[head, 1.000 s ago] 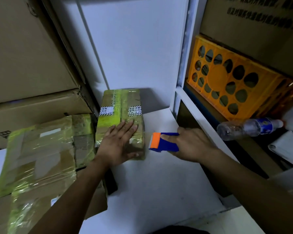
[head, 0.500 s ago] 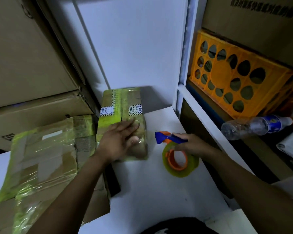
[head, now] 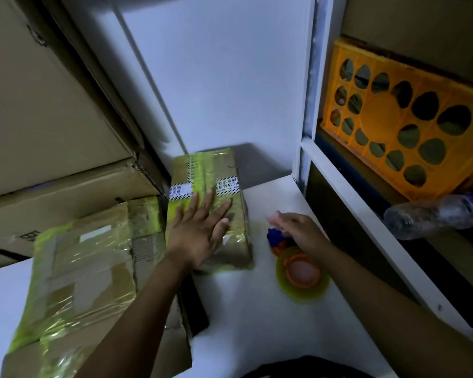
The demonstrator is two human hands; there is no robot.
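Currently, the head view is the only view available; it looks down on a white tabletop (head: 257, 323) set against a white wall panel.

Left hand (head: 200, 233): palm down on the top face of the taped parcel (head: 221, 170). The fingers are straight and slightly spread, pressing flat on the glossy yellow-green tape. Nothing is pinched or enclosed. The parcel lies flat at the rear of the tabletop, its far end close to the wall panel and its left edge just beside a larger taped carton (head: 79, 257). Two black-and-white striped labels cross its top beyond the fingertips.

Right hand (head: 298, 230): positioned to the right of the parcel and apart from it, over the tape dispenser (head: 280, 248) at its blue handle (head: 274, 235). The fingers extend toward the parcel but are smeared by motion blur. Whether they clasp the handle or merely rest on it cannot be told. The yellow-green tape roll (head: 302, 294), with an orange hub, lies flat on the tabletop just on the near side of the hand.

Surroundings: stacked cardboard boxes (head: 52, 105) rise at the left behind the carton. At the right, a white shelf frame (head: 299, 165) holds an orange perforated crate (head: 380, 110) and a clear plastic bottle (head: 434, 216) lying on its side.
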